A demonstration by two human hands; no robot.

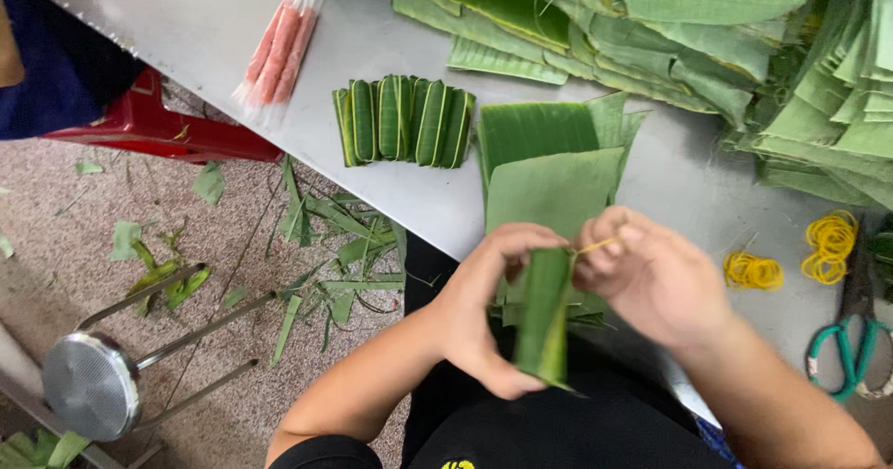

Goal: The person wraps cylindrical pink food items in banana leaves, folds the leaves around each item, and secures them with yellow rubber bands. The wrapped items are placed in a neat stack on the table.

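Observation:
My left hand (488,311) grips a roll wrapped in green banana leaf (544,315) and holds it upright over my lap. My right hand (651,278) pinches a yellow rubber band (595,244) at the top of the roll. Just beyond my hands lies a stack of cut leaf sheets (549,167) on the steel table (214,22). A row of several finished leaf rolls (405,120) lies on the table further left.
Sealed pink sticks in clear wrap (279,46) lie at the table's left. Piles of leaves (707,32) fill the far side. Yellow rubber bands (828,241) and green-handled scissors (851,339) are at right. A tipped metal stool (93,385), red stool (158,125) and leaf scraps (335,246) cover the floor.

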